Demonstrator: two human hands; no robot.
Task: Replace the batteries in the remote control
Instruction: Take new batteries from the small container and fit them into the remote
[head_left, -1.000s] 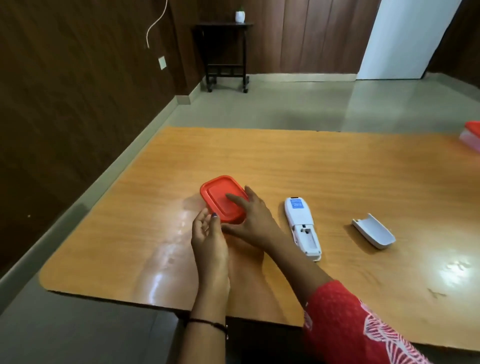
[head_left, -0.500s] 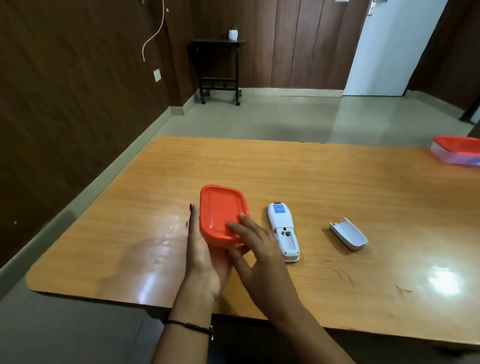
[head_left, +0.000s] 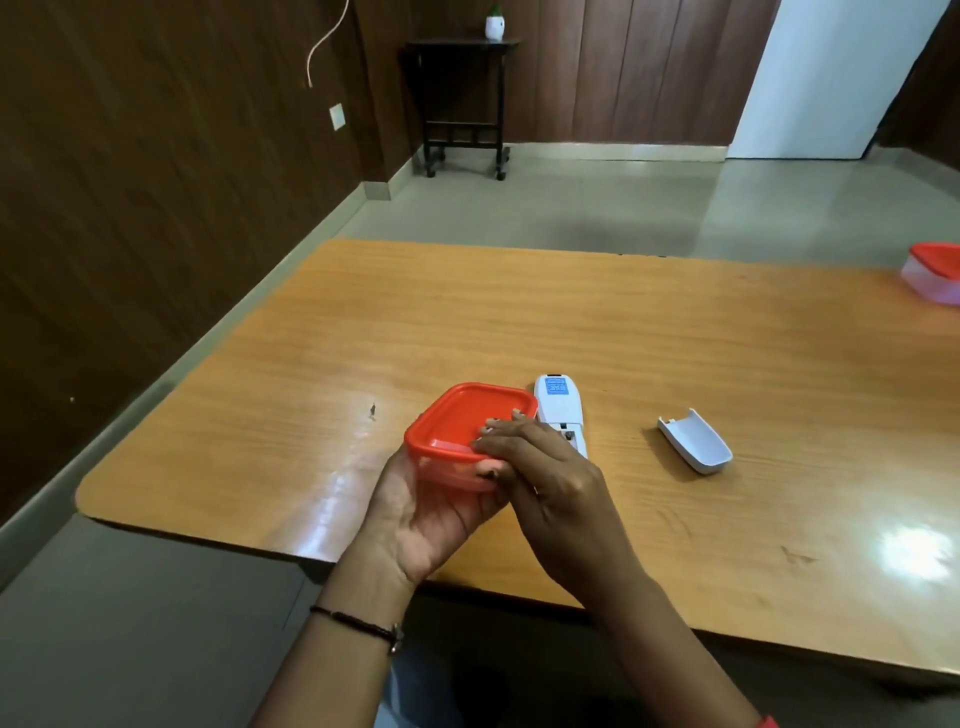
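Observation:
A small clear container with a red lid (head_left: 462, 423) is lifted off the wooden table (head_left: 571, 332), cupped from below in my left hand (head_left: 421, 514). My right hand (head_left: 545, 478) grips the lid's near right edge, fingertips on top and thumb under the rim. The white remote control (head_left: 558, 402) lies face down just right of the container, its battery bay open and partly hidden by my right hand. Its white battery cover (head_left: 696, 441) lies separately on the table further right. No batteries are visible.
A second red-lidded container (head_left: 935, 273) sits at the table's far right edge. A small dark speck (head_left: 372, 410) lies on the table left of the container. A dark side table (head_left: 462, 104) with a white pot stands against the back wall.
The container has come off the table into my left palm and tilted level. My right hand has shifted from the lid's top to its near right edge.

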